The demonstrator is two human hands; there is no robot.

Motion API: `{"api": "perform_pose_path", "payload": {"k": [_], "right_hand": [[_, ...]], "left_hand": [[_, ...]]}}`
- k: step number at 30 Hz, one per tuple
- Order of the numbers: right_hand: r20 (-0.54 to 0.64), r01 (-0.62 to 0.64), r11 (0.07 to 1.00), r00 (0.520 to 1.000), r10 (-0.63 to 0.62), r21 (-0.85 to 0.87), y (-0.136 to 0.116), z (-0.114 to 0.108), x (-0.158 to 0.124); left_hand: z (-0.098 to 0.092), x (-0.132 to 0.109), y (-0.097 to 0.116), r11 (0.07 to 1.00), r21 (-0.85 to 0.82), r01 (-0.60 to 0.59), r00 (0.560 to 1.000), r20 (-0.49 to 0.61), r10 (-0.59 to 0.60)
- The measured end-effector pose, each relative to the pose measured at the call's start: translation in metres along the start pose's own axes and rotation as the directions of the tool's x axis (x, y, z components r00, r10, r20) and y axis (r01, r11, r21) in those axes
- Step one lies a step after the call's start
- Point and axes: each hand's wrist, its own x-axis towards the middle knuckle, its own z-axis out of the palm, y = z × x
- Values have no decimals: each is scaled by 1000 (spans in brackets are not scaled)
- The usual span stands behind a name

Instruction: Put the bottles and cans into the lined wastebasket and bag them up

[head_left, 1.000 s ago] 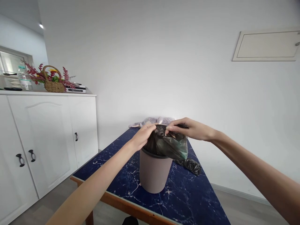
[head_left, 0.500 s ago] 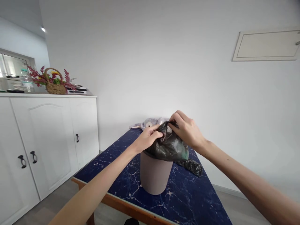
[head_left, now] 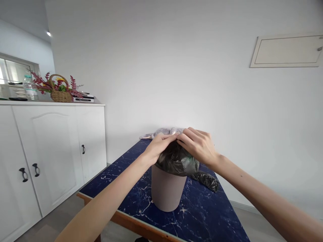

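A grey-brown bin (head_left: 166,190) stands on a dark blue marble-patterned table (head_left: 202,215). A black plastic bag (head_left: 176,161) bulges out of its top. My left hand (head_left: 158,148) pinches the bag's top from the left, fingers closed on the plastic. My right hand (head_left: 198,145) grips the bag's top from the right, its fingertips meeting those of the left hand. Both hands cover the bag's mouth, so the inside is hidden.
A second crumpled black bag (head_left: 205,179) lies on the table right of the bin. A grey cloth (head_left: 164,131) lies at the table's far end. A white cabinet (head_left: 50,158) stands to the left, with a flower basket (head_left: 58,90) on top.
Both hands have come together and lowered onto the bag's top, pressing it down; the bag bulges less to the right than before.
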Motion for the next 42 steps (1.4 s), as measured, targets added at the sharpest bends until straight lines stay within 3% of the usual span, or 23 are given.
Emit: {"api": "perform_pose_path", "payload": {"k": [5, 10, 14, 18, 22, 25, 28, 30, 33, 42], "right_hand": [[132, -12, 995, 991, -1, 100, -3, 0, -3], [345, -133, 959, 938, 40, 251, -7, -2, -7], [482, -307, 881, 870, 106, 359, -16, -8, -8], [615, -500, 758, 770, 168, 419, -28, -19, -6], [682, -575, 699, 711, 169, 426, -41, -29, -6], [691, -552, 718, 710, 137, 424, -50, -36, -8], [684, -533, 743, 716, 140, 406, -56, -41, -12], [682, -549, 734, 713, 162, 400, -57, -42, -14], [677, -581, 698, 712, 187, 419, -53, -43, -18], [686, -588, 665, 711, 154, 461, -54, -47, -30]], "left_hand": [[-14, 2, -10, 991, 125, -41, 998, -48, 47], [-29, 8, -21, 945, 302, -128, 982, -98, 164], [-41, 10, -27, 830, 526, -187, 954, -104, 281], [-54, 11, -38, 674, 725, -144, 927, -140, 349], [-63, 15, -51, 578, 804, -142, 905, -131, 405], [-64, 15, -54, 666, 735, -127, 928, -149, 342], [-59, 10, -47, 901, 427, -71, 991, -70, 111], [-56, 6, -41, 977, 214, 5, 999, 35, -13], [-55, 2, -36, 991, 131, 39, 990, 132, -56], [-76, 12, -54, 932, 348, -100, 982, 183, 37]]}}
